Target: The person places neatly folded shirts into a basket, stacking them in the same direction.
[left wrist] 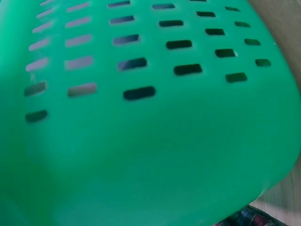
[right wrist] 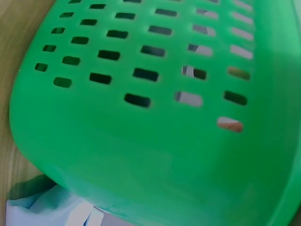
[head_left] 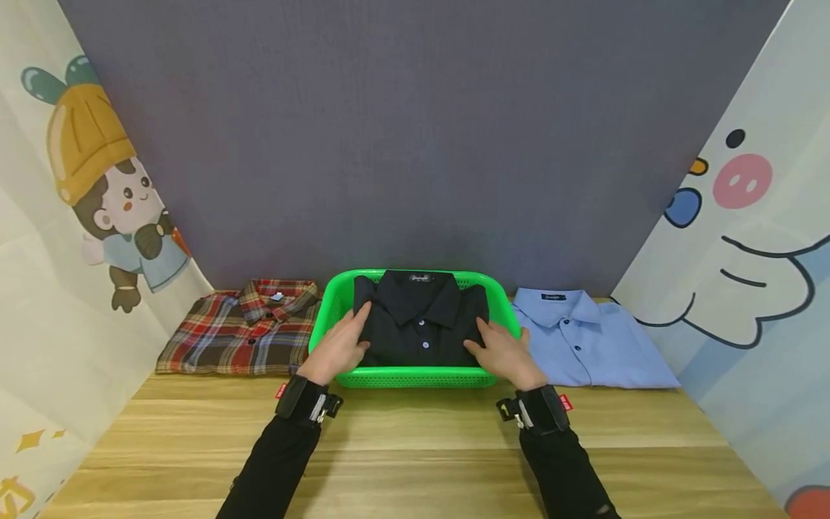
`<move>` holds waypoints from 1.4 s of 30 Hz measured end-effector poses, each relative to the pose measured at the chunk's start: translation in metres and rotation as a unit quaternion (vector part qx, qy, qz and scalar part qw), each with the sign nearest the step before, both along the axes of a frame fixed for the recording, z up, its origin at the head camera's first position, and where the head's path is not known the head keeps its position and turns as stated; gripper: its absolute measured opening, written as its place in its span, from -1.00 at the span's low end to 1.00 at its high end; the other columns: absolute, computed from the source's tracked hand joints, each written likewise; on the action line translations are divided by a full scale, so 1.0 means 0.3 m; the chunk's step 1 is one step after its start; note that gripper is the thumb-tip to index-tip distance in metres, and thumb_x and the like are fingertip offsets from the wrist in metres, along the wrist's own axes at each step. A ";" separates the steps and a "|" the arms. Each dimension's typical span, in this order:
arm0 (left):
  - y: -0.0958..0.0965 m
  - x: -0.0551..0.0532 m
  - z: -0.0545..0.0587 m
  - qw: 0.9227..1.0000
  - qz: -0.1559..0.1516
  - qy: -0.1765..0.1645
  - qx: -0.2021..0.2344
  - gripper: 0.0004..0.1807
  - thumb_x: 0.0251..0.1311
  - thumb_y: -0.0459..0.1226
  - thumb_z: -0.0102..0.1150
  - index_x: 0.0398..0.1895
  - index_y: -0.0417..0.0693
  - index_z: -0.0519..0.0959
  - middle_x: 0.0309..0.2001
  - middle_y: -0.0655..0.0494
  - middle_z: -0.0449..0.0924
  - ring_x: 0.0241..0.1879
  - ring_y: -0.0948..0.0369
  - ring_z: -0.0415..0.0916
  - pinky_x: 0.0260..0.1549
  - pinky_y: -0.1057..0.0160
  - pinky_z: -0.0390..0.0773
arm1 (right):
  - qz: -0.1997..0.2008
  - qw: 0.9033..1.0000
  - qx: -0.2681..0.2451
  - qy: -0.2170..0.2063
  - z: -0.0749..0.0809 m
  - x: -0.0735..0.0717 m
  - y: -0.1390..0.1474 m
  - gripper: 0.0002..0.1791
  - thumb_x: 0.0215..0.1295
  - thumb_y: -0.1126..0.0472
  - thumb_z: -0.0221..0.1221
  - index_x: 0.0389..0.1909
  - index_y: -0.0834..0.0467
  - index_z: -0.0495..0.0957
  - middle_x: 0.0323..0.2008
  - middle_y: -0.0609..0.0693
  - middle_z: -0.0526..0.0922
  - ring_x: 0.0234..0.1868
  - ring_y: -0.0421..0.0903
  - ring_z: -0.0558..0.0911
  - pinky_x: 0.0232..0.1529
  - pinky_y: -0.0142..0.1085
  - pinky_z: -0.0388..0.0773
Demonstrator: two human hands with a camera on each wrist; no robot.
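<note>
Fingers extended and loose, the left hand (head_left: pixel 337 349) and right hand (head_left: pixel 511 353) flank a folded black collared shirt (head_left: pixel 402 339), its long axis running between them inside a green plastic basket (head_left: pixel 415 373), neither hand clearly nearer.

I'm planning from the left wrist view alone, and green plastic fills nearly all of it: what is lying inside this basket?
Observer: A folded black shirt lies in the green basket, collar toward the far side.

Operator: My picture shows no fingers. Where is the left hand?

Observer: In the head view it reaches over the basket's left end, fingertips at the black shirt's left edge.

Operator: And past the basket's right end, which I can't see at all?

Observer: A folded light blue shirt lies there on the wooden table.
</note>
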State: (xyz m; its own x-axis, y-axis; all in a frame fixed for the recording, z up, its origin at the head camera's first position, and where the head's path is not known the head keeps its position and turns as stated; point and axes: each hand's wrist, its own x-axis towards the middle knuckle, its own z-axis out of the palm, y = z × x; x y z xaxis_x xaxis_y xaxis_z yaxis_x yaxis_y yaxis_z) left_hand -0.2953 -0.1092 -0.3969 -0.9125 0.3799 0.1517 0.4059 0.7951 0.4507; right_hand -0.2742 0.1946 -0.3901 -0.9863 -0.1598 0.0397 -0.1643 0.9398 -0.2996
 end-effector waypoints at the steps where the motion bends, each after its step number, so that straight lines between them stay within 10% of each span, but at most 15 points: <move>1: -0.001 0.001 -0.001 1.000 0.002 0.003 0.002 -0.22 0.26 -0.36 0.12 0.48 -0.13 -0.03 0.38 -0.43 0.04 0.28 -0.24 0.13 0.10 -0.18 0.38 | 0.000 1.000 -0.001 0.000 -0.001 0.000 -0.001 -0.31 0.41 -0.07 -0.03 0.40 0.27 0.15 0.32 0.29 0.30 0.34 0.19 0.19 0.22 0.44 -0.23; 30: 0.012 -0.009 -0.011 0.996 0.051 0.073 -0.009 -0.54 0.12 -0.45 0.21 0.14 -0.36 0.47 0.07 -0.37 0.45 0.03 -0.17 0.43 -0.11 -0.11 0.56 | -0.015 0.999 0.024 0.018 -0.014 -0.016 -0.010 -0.28 0.38 -0.14 -0.02 0.31 0.35 0.27 0.29 0.33 0.33 0.30 0.21 0.23 0.20 0.44 -0.15; 37: 0.010 -0.007 -0.017 0.995 0.054 0.084 -0.024 -0.79 0.12 -0.46 0.20 -0.15 -0.33 0.62 -0.21 -0.20 0.55 -0.21 -0.07 0.51 -0.28 -0.02 0.59 | -0.013 0.999 0.021 0.028 -0.018 -0.018 -0.008 -0.30 0.36 -0.15 0.01 0.25 0.36 0.36 0.39 0.33 0.14 0.36 0.24 0.11 0.19 0.45 -0.15; 42: 0.009 -0.008 -0.017 0.995 0.034 0.091 -0.035 -0.78 0.14 -0.36 0.23 -0.65 -0.15 0.56 -0.54 0.01 0.42 -0.49 0.10 0.40 -0.53 0.17 0.42 | -0.012 0.999 0.026 0.024 -0.023 -0.018 -0.008 -0.37 0.36 -0.16 0.00 0.16 0.29 0.48 0.27 0.26 0.38 0.25 0.25 0.28 0.17 0.43 -0.11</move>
